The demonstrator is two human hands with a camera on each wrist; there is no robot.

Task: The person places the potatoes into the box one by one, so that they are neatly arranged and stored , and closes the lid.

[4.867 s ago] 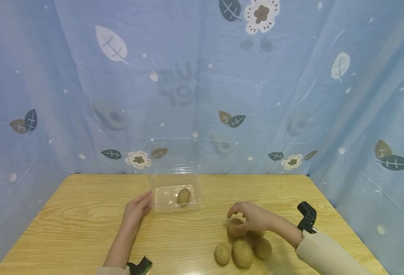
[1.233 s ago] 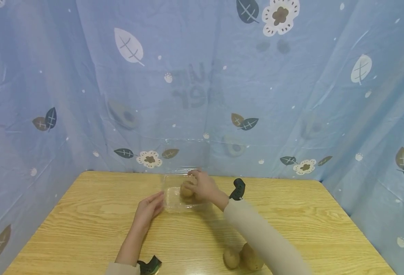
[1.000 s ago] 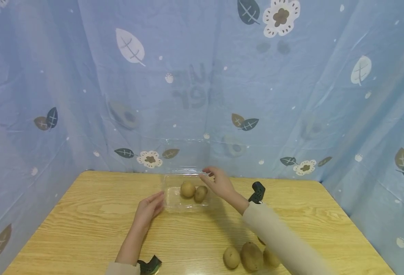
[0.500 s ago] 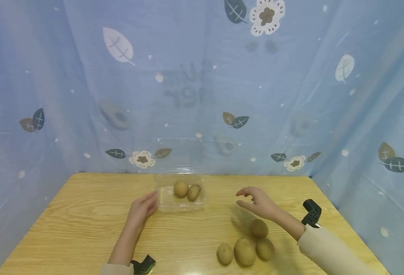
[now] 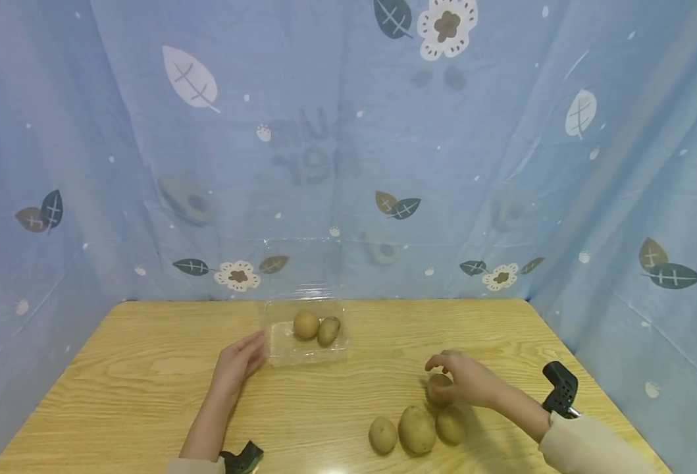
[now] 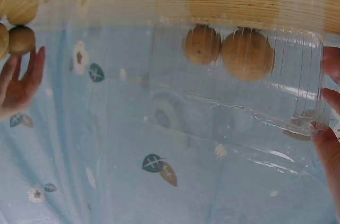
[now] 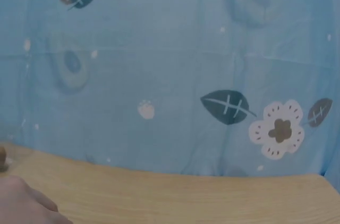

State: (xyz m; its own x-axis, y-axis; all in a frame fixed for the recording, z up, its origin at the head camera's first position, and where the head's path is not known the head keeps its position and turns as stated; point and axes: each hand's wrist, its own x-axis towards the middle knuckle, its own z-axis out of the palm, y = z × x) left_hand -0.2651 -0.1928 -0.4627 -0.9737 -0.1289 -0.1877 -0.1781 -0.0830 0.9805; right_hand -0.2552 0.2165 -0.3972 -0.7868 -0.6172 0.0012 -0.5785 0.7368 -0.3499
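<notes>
Wooden worktop (image 5: 147, 382): right hand (image 5: 463, 382) curls round a kiwi (image 5: 439, 390) beside three others; firm, fuzzy, light, best cupped around its middle. Left hand (image 5: 238, 362), fingers relaxed, touches the box (image 5: 277, 345).

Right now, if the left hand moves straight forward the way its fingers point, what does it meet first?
The left hand already has its fingertips at the near left corner of the clear plastic box, so it would push that box first. The two kiwis lie deeper inside, behind the wall.
</notes>
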